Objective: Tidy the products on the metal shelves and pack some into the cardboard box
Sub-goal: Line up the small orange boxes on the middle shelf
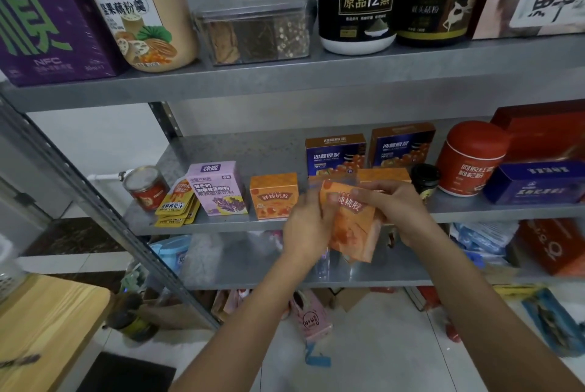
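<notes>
**Orange carton held in both hands before the middle shelf**

Head view: both hands hold one orange cardboard carton with red printing (353, 227) just in front of the grey metal middle shelf (253, 151), tilted, its lower end dipping below the shelf edge. The left hand (305, 227) grips the carton's left side with its fingers wrapped behind. The right hand (395, 211) pinches the upper right part, thumb across the printed face. The picture is slightly blurred here, so finer finger placement cannot be told.

On the shelf a matching small orange box (273, 195) stands upright, just beside a lilac-and-pink carton with a purple cabbage picture (218, 189). Further left lie yellow flat sachets (177, 208) and a short red tin with a clear lid (145, 187). Behind the hands stand two blue-and-orange boxes (335, 154), and to the right a round red plastic jar (471, 159).

The step in hand looks like handling or straightening this carton before placing it. Whether it goes to the shelf or into the packing box cannot be told, and no cardboard box is clearly visible. If shelved, the next move calls for turning it upright and setting it squarely in the gap right of its twin.
</notes>
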{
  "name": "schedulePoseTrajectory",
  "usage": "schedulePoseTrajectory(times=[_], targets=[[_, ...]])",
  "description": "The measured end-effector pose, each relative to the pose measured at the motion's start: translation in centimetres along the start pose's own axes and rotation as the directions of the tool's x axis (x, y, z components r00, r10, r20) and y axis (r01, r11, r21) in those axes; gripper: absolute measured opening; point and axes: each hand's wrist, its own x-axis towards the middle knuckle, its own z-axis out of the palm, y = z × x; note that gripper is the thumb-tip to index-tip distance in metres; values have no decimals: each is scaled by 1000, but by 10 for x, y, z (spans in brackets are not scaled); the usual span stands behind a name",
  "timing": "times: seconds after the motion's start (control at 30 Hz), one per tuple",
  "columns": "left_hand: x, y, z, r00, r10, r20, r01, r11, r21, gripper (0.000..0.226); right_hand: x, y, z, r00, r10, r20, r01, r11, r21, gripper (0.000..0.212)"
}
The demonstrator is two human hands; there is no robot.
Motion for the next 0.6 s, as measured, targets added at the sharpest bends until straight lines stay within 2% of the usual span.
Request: schedulePoseTrajectory(times=[0.07, 0.13, 0.17, 0.23, 0.3, 0.37, 0.43, 0.5, 0.53, 0.6], targets=[[-14, 10, 0, 989, 117, 86, -124, 989, 82, 88, 1, -4, 4, 994, -26, -106, 29, 999, 25, 16], [-26, 15, 5, 961, 108, 253, -153, 974, 165, 103, 1, -10, 5, 992, -1, -125, 8, 999, 51, 19], [-29, 15, 8, 953, 78, 291, -135, 975, 178, 109, -1, -13, 6, 996, 16, -93, -11, 999, 53, 20], [-28, 9, 8, 960, 71, 272, -90, 994, 57, 118, -4, -19, 5, 1000, 20, 21, -21, 998, 65, 21], [-24, 8, -1, 960, 119, 253, -51, 965, -258, 110, -6, -22, 2, 994, -15, 112, 9, 999, 54, 31], [-24, 8, -12, 946, 97, 309, 98, 824, -559, 80, -5, -20, -3, 983, -59, 172, 57, 998, 13, 40], [-25, 10, -24, 925, 18, 380, 265, 685, -679, 51, -2, -12, -7, 977, -78, 198, 90, 995, -51, 41], [-24, 9, -32, 880, -22, 474, 401, 571, -717, 64, -2, -3, -5, 966, -26, 258, 50, 995, -87, 54], [-25, 9, -35, 857, -10, 516, 446, 516, -731, 74, -2, 1, -3, 951, 21, 309, -2, 998, -61, 63], [-24, 17, -42, 817, -31, 576, 526, 448, -723, 78, -2, 8, 4, 927, 93, 364, -107, 994, 17, 69]])
